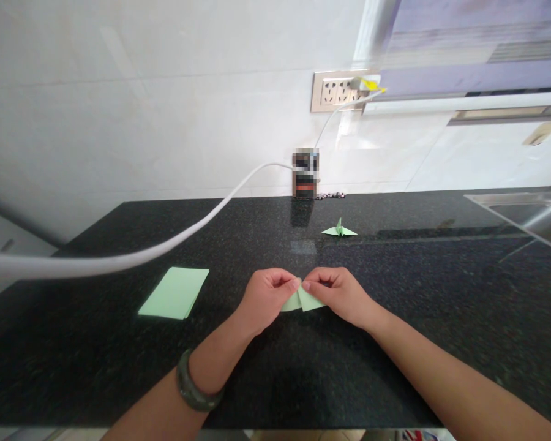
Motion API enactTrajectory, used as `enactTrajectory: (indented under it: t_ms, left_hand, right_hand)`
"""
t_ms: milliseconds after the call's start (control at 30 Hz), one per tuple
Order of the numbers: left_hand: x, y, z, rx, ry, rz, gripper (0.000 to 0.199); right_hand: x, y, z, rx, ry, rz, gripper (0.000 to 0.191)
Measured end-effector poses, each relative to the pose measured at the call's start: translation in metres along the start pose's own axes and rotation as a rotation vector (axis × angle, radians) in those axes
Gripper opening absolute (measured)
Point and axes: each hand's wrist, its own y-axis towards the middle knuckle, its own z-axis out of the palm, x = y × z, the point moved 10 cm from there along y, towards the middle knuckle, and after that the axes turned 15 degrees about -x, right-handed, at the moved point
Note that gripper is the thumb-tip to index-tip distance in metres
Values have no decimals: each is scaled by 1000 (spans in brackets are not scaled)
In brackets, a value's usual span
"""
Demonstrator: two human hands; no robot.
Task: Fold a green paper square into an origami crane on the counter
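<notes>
Between my hands is a folded piece of light green paper, its two lower flaps spreading toward me. My left hand pinches it from the left near its top, thumb against the paper. From the other side my right hand pinches the same paper, the two thumb tips almost meeting. Parts of the folds are hidden behind the fingers. A finished green paper crane stands farther back, a little to the right. On the left lies a stack of green paper sheets.
The black speckled countertop runs up to a tiled wall. A pixelated device leans there beside a beaded strap. A white cable crosses the left side, near the camera. A wall socket and a metal sink are at right.
</notes>
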Motion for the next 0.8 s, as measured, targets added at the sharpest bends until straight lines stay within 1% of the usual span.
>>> enactTrajectory:
  t_ms: [100, 300, 500, 633, 700, 800]
  left_hand:
    - [0, -1, 1, 3, 16, -14, 19]
    - [-3, -4, 1, -45, 12, -9, 17]
    - [-3, 3, -15, -147, -85, -21, 20]
    - [4, 9, -24, -186, -174, -63, 20]
    - [9, 11, -25, -186, -205, -102, 21]
    - [13, 12, -24, -188, -261, -154, 21]
  right_hand:
    - [-1, 1, 1, 1, 11, -15, 18]
    - [-13, 1, 3, 6, 68, 90, 18]
    - [-11, 3, -6, -18, 71, 75, 14]
    - [-11, 6, -12, -11, 58, 85, 14]
    - [-15, 7, -15, -16, 70, 129, 14]
    - [-22, 9, -20, -73, 172, 237, 12]
